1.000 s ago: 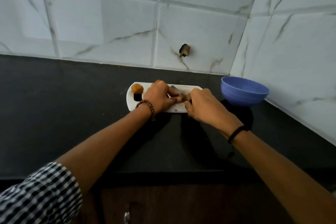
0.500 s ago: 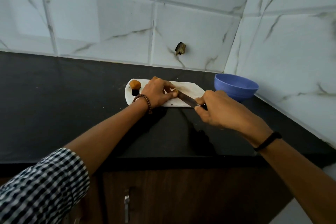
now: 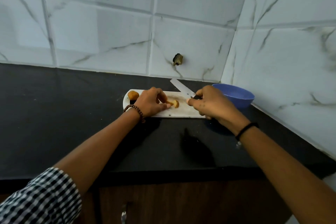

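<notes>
- The small yellow-brown cut vegetable piece (image 3: 175, 104) lies on the white plastic chopping board (image 3: 183, 112), between the hands
- The left hand (image 3: 151, 102) pinches this piece with curled fingertips
- The right hand (image 3: 211, 105) is clenched round the dark-handled steel knife (image 3: 180, 87), whose blade is apart from the piece and angled towards the wall

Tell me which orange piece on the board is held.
The mid-board piece, pinched by the left hand; the other piece lies untouched at the left end of the board.

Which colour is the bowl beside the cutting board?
The bowl is blue, clearest in the head view.
</notes>
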A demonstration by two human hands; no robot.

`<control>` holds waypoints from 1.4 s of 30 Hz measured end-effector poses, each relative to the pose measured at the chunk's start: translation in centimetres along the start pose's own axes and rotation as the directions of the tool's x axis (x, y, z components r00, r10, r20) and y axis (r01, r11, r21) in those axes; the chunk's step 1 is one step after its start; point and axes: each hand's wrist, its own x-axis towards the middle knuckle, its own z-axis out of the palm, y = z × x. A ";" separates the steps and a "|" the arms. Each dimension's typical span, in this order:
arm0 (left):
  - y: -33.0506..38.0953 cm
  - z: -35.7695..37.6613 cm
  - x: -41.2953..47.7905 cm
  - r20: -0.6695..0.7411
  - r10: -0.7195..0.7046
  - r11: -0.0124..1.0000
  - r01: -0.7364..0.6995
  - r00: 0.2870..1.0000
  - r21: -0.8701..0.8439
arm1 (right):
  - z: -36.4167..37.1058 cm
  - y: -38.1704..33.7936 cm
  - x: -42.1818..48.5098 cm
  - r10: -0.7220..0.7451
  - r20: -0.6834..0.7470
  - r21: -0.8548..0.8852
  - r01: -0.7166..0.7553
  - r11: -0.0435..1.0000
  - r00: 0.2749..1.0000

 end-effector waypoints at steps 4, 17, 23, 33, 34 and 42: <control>0.1 -0.2 0.0 -0.021 0.058 0.997 -0.057 0.998 0.048 | 2.3 -0.9 3.3 0.030 -0.001 0.021 -0.030 0.999 1.000; -0.1 0.6 0.8 -0.033 0.110 0.989 -0.107 0.993 0.100 | 4.0 -0.4 7.1 0.064 0.103 -0.010 -0.064 0.998 0.993; 0.1 1.0 0.8 -0.054 0.107 0.990 -0.101 0.993 0.102 | 4.0 -0.4 9.7 0.069 0.099 -0.012 -0.068 0.998 0.993; 1.2 1.4 0.5 -0.100 0.153 0.973 -0.133 0.983 0.187 | 6.3 -3.0 13.8 -0.070 0.065 -0.104 0.076 0.992 0.995; 1.2 1.4 0.6 -0.100 0.144 0.974 -0.122 0.985 0.192 | 6.8 -3.2 14.2 -0.075 0.069 -0.119 0.083 0.989 0.995; 0.9 1.5 0.9 -0.051 0.095 0.980 -0.084 0.994 0.182 | 7.4 -3.5 15.2 -0.033 0.129 -0.020 0.036 0.999 0.991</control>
